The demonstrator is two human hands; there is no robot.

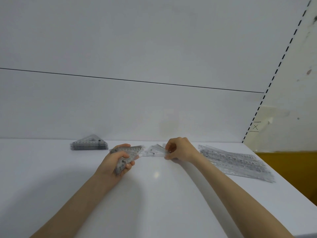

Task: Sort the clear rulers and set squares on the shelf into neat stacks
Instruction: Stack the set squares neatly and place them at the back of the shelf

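Head view, left hand (118, 160) gripping a bunch of clear set squares (127, 152), right hand (178, 149) pinching loose clear pieces (155, 151) between the hands, stacked set squares (89, 144) beyond the left hand, rulers (236, 162) right of the right hand, white shelf (154, 194)

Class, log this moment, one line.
left hand grips clear plastic set squares | right hand pinches clear piece | clear triangle stack left | clear ruler pile right
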